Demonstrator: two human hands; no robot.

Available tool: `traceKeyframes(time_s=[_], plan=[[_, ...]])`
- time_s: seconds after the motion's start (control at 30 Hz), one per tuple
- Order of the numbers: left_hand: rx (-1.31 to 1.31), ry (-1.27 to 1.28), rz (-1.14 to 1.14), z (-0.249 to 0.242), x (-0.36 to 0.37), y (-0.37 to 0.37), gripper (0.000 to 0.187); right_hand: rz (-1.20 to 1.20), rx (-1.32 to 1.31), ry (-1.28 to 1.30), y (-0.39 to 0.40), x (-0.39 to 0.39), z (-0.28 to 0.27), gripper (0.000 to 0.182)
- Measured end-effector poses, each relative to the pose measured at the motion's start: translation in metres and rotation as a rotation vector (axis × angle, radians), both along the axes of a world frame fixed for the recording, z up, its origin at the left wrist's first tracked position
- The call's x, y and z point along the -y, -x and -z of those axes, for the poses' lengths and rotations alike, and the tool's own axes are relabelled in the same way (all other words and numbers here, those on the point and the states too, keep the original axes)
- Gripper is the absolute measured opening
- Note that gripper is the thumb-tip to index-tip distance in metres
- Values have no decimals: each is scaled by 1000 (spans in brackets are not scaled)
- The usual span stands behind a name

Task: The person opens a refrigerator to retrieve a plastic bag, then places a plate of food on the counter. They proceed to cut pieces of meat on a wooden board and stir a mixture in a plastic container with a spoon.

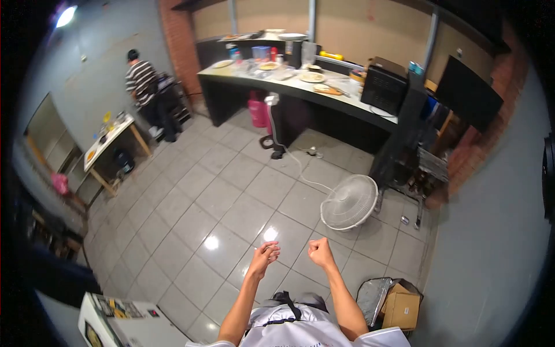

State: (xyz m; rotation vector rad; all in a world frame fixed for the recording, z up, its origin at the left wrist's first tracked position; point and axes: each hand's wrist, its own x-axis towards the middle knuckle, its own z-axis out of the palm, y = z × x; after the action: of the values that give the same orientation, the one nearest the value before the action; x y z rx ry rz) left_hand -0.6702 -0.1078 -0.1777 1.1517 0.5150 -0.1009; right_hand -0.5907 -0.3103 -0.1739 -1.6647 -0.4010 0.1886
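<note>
Left hand [265, 258] is released, loosely curled; right hand [320, 253] is clenched, any contents hidden; fan [350, 202] at its one o'clock.

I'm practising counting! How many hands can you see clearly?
2: the left hand, fingers loosely curled, and the right hand, fist-like, apart from it; both low in the middle. The person in stripes may have hands hidden.

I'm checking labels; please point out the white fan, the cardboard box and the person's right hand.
White fan [350, 202]: head view, on its round grille.
Cardboard box [402, 309]: head view, on its brown side.
Right hand [321, 253]: head view, on the middle of the hand.
</note>
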Motion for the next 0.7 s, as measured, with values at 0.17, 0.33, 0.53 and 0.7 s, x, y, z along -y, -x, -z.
traceKeyframes(time_s=[0.17, 0.33, 0.53, 0.7], plan=[[12, 70, 385, -4, 34, -103, 28, 412, -132, -57, -63, 44, 20, 17], [16, 134, 589, 5, 51, -200, 30, 594, -182, -141, -142, 47, 7, 25], [-9, 90, 470, -1, 11, -329, 58, 476, -219, -230, -305, 19, -4, 21], [180, 2, 129, -28, -51, -409, 45, 333, -263, -203, -429, -50, -23, 31]])
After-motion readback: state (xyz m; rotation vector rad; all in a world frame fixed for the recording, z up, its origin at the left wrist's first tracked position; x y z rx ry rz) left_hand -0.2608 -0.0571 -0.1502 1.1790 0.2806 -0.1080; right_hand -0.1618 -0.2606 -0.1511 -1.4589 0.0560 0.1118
